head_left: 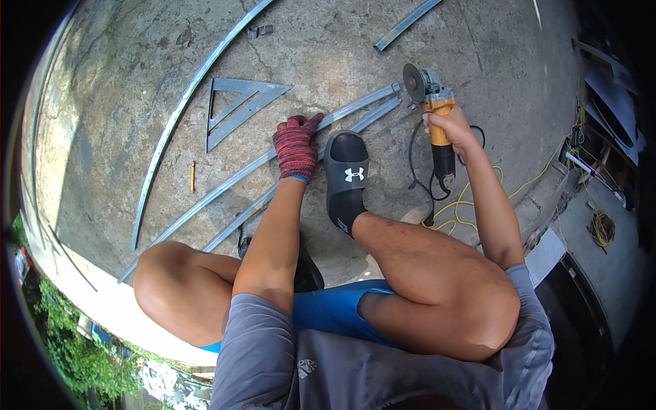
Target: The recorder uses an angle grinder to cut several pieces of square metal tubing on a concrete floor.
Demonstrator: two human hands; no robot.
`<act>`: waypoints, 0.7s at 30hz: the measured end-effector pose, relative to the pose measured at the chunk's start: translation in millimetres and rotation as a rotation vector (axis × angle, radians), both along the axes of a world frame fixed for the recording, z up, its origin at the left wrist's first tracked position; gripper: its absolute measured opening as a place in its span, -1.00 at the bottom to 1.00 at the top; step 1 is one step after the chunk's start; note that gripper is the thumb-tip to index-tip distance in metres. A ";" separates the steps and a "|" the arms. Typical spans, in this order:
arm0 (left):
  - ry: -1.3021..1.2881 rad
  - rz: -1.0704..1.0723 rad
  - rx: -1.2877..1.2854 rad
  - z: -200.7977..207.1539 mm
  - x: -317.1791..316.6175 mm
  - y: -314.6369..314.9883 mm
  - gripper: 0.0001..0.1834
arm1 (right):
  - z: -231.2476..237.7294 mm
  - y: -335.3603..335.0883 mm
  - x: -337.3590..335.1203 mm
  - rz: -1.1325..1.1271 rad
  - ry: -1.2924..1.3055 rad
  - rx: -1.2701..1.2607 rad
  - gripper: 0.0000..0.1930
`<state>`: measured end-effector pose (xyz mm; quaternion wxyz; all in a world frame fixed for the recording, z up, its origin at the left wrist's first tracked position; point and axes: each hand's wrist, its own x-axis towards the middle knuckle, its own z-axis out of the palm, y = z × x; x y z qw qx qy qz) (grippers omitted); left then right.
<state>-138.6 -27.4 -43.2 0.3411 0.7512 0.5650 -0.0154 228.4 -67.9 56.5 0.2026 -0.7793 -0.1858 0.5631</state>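
My left hand (pixel 296 147), in a red and black knit glove, is closed over a long galvanized metal channel (pixel 355 106) lying on the concrete. A second metal channel (pixel 374 116) runs alongside it, crossed by the toe of my foot in a black slide sandal (pixel 347 171). Bare and wrapped round the yellow body of an angle grinder (pixel 439 108), my right hand (pixel 454 130) holds the tool upright near the channels' far ends. The grinder's dark cutting disc (pixel 413 82) faces left, close to those ends; whether it spins I cannot tell.
A triangular metal square (pixel 232 85) and a yellow pencil (pixel 193 178) lie to the left, inside a long metal strip (pixel 179 113). A short channel piece (pixel 408 25) sits at the far side. A yellow cord (pixel 458 205) loops at right, near stacked sheets (pixel 615 102).
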 end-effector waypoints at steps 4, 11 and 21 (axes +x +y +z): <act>0.016 -0.033 -0.022 5.5 0.7 6.3 -0.43 | 12.9 0.0 4.0 -0.087 0.022 0.058 -0.72; -0.006 -0.068 -0.130 9.3 -4.6 26.9 -0.49 | 15.8 -16.1 1.0 -0.166 0.044 0.082 -0.72; -0.124 0.006 -0.120 5.4 -18.2 34.1 -0.51 | 17.1 -25.1 3.5 -0.232 0.107 0.137 -0.66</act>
